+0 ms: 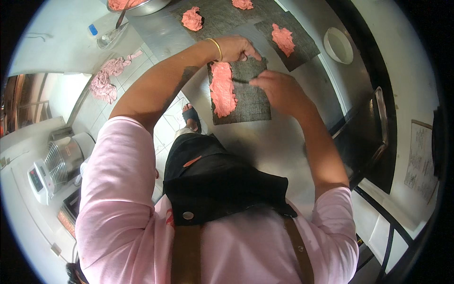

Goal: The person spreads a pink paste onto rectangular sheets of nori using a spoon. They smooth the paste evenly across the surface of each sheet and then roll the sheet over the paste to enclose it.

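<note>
A dark sheet, apparently dried seaweed [252, 97], lies on the steel worktop [198, 87] before me. A thick strip of pink paste [222, 90] covers its left side. My left hand [237, 49], with a gold bangle at the wrist, is at the sheet's far edge, index finger pointing to the far right corner; it appears to hold nothing. Over the sheet's right side, my right hand [278, 88] grips a thin, dark, blurred utensil [242, 81], whose tip reaches the paste's right edge. What kind of utensil it is, I cannot tell.
Further sheets bear pink paste mounds [283, 39], [192, 19], [243, 4] beyond my hands. A metal bowl of paste [149, 7] stands far left, near a plastic container [112, 34] and a dark-handled utensil [122, 15]. A white bowl [338, 46] sits at the right.
</note>
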The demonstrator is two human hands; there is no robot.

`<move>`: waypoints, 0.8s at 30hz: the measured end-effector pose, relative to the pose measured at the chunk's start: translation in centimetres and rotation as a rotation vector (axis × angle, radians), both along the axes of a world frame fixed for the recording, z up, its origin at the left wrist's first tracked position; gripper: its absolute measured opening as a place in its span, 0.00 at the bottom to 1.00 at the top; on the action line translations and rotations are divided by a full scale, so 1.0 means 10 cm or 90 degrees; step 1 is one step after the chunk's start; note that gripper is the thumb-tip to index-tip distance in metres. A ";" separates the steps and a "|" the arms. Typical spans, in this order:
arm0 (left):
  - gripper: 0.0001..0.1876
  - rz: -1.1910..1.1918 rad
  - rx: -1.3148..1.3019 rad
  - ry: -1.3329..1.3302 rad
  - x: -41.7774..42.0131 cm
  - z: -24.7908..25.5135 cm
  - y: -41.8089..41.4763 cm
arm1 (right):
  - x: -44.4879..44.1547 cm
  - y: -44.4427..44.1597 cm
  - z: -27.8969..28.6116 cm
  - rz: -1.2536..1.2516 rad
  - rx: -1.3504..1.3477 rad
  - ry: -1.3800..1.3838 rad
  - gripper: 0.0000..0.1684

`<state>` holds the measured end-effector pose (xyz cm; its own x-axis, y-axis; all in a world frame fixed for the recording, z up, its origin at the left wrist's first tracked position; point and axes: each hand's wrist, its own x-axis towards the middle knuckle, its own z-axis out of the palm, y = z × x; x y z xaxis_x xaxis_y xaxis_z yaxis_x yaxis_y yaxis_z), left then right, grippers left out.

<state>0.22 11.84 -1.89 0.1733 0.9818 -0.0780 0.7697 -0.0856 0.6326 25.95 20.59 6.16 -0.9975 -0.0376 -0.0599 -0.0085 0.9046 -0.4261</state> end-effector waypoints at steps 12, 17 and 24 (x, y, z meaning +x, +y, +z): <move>0.23 0.045 -0.097 0.095 -0.06 0.25 -0.10 | -0.48 0.09 -0.27 0.089 0.063 0.023 0.24; 0.23 0.054 -0.121 0.124 0.03 0.38 -0.11 | -0.18 0.00 -0.22 0.145 0.085 -0.064 0.25; 0.24 0.052 -0.092 0.118 0.00 0.27 -0.12 | 0.33 -0.19 -0.10 0.191 0.057 -0.062 0.20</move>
<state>0.25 10.60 0.83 0.0633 0.9682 -0.2419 0.8747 0.0629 0.4805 29.23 18.71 5.19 -0.9319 -0.3198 -0.1711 -0.2440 0.9019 -0.3565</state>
